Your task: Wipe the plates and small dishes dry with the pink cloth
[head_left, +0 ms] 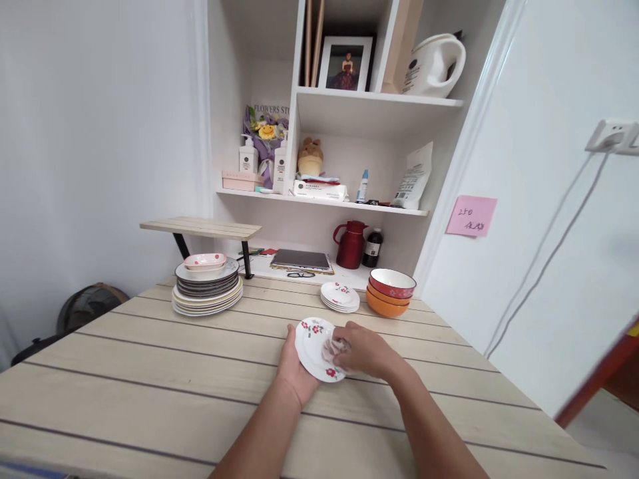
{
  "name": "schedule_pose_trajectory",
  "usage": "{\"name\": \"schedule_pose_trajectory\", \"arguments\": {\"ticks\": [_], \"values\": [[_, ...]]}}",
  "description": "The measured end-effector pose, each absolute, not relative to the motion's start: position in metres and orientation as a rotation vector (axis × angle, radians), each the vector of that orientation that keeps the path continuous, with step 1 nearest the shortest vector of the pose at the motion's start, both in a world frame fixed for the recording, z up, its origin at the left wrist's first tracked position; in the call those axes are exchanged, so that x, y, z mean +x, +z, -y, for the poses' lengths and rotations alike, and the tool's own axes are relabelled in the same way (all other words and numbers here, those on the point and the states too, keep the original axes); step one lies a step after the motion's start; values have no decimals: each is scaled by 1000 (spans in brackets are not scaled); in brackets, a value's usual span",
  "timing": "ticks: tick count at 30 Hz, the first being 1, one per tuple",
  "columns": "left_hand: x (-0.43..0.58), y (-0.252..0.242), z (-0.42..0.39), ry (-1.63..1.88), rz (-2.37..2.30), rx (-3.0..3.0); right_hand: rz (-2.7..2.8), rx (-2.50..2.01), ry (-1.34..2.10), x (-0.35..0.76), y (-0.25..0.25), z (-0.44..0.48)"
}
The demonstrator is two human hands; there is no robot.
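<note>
1. Nearest to the camera are the person's two forearms (262, 429), both cut off by the lower border of the view.
2. The left hand (294, 366) holds the flowered plate (310, 349) at its left side and from below. The thumb shows by the rim; the other fingers are hidden under the plate.
3. The right hand (367, 349) pinches a crumpled wad (332, 349) against the face of the flowered plate. The hand covers part of the wad and of the plate's right side; whether the wad is cloth or paper, I cannot tell.
4. A little beyond the flowered plate stands a stack of small plates (339, 294). The lower ones show only their rims, so they are hard to count.
5. Beyond the flowered plate and to its right are nested bowls (388, 307), red above orange.
6. Beyond it and to its left is a pile of larger plates (207, 306), with a pink dotted dish (206, 260) on top. This pile hides the foot of one leg of the wooden riser (200, 227).
7. Farther behind the flowered plate, a red jug (351, 246) partly covers a dark bottle (373, 247), whose label is too small for reading.
</note>
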State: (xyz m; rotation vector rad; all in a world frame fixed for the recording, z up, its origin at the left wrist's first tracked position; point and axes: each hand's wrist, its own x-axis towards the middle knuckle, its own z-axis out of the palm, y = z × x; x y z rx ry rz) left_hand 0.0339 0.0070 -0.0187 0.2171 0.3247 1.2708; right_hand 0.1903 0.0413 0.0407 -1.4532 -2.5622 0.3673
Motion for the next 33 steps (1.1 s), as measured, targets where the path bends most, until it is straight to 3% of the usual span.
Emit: {"name": "schedule_pose_trajectory", "arguments": {"ticks": [5, 15, 20, 26, 33], "values": [[33, -15, -5, 1237, -339, 256, 2590, -1044, 631, 170, 37, -33], [34, -17, -8, 1288, -391, 259, 2184, -1430, 155, 161, 24, -52], [35, -18, -8, 1278, -448, 229, 2400, -1533, 342, 189, 35, -48], [35, -15, -4, 1248, -352, 270, 2693, -1057, 650, 180, 41, -35], [35, -16, -4, 1260, -379, 304, 2239, -1230, 430, 143, 22, -42]]}}
